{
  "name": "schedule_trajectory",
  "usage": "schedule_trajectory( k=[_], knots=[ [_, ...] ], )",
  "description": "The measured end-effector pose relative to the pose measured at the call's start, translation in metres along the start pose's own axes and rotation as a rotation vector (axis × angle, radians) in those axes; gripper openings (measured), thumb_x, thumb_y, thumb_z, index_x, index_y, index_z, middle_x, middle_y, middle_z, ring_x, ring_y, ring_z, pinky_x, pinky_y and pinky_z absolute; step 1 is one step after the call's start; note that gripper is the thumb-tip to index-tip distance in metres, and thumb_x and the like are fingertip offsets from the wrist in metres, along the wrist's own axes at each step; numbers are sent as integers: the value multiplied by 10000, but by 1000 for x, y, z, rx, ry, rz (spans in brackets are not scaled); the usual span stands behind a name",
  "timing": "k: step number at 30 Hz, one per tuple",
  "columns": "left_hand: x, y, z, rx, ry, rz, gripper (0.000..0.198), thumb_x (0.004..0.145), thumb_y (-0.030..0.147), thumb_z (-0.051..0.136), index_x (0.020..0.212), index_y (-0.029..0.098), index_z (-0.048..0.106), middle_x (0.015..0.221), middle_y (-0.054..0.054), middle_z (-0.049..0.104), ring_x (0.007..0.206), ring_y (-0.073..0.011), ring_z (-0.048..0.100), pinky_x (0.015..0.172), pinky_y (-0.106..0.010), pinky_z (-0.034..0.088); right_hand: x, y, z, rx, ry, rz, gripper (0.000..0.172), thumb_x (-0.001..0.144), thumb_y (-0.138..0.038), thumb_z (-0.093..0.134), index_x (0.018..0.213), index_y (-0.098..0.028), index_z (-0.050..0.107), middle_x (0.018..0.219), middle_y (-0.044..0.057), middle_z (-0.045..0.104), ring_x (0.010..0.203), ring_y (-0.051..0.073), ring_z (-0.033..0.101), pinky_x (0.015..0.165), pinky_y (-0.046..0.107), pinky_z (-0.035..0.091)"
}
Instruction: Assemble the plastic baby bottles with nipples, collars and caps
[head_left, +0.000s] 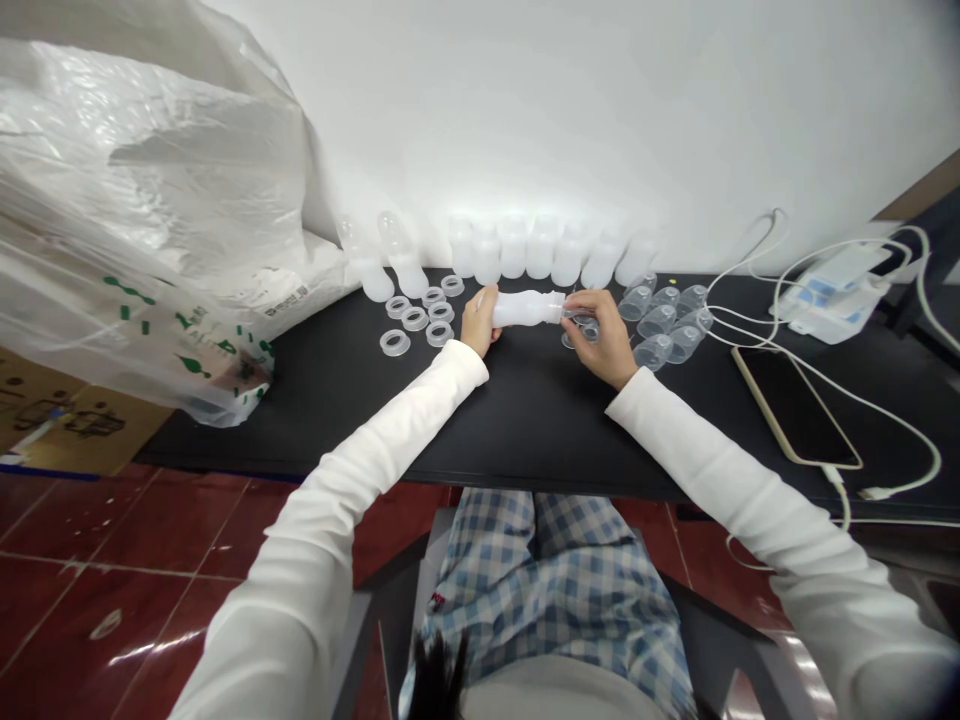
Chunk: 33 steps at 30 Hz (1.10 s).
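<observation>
My left hand is wrapped round the base of a milky baby bottle, held sideways above the black table. At the bottle's neck, the fingers of my right hand pinch what looks like a translucent collar ring; the fingers partly cover it. Small clear pieces lie on the table behind and under my right hand. Left of my hands are several loose collar rings. Clear domed caps stand grouped to the right.
Several uncapped bottles line the wall; two capped bottles stand left of them. Large plastic bags fill the left side. A phone, white cables and a white power strip lie right.
</observation>
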<state>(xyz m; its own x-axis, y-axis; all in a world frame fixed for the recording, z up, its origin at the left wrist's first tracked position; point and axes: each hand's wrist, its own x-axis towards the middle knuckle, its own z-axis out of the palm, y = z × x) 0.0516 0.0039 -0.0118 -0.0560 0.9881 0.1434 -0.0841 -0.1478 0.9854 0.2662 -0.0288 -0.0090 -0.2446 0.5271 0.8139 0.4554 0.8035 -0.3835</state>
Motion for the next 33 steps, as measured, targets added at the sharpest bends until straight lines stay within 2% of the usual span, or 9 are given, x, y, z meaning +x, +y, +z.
schedule_trajectory(
  k=[9,17,21,27,31,33],
  knots=[
    [2,-4,-2,8,3,6,564,902,759,534,854,197,551,487,60,414,347,-73,341,378,-227,199,1,1,0,-17,-3,23,264,1016,-347,578,1263,-263,619,1143,89,681,1005,222,671,858,402,620],
    [-2,6,0,-51,-58,-71,607,900,799,459,844,197,511,509,18,530,332,-56,285,366,-214,155,4,-2,-3,-6,8,-49,169,1025,-324,573,1147,-274,678,1155,80,731,1127,241,689,971,448,592],
    [-3,8,0,-49,-37,-87,603,903,796,448,837,200,506,483,22,515,319,-51,248,362,-217,130,3,-4,-3,43,18,-59,153,1020,-316,581,1130,-280,680,1166,77,736,1137,237,699,999,456,591],
    [-2,6,0,-58,-20,-78,620,896,807,453,867,193,537,487,29,497,324,-53,266,374,-226,147,2,-9,-5,83,-69,30,225,961,-394,673,1143,-261,660,1291,120,695,1201,271,683,954,475,623],
    [-1,5,0,-47,-14,-79,621,887,812,465,861,195,530,483,38,487,324,-50,270,371,-223,151,2,-5,-3,61,-65,18,184,942,-392,706,1058,-259,653,1250,107,724,1185,264,696,1013,485,601],
    [-1,5,0,-38,-13,-85,617,894,808,463,870,195,532,485,35,492,324,-51,273,373,-222,148,1,-3,-2,66,-67,27,199,941,-382,708,1083,-261,638,1258,102,724,1189,259,698,1012,477,607]
  ],
)
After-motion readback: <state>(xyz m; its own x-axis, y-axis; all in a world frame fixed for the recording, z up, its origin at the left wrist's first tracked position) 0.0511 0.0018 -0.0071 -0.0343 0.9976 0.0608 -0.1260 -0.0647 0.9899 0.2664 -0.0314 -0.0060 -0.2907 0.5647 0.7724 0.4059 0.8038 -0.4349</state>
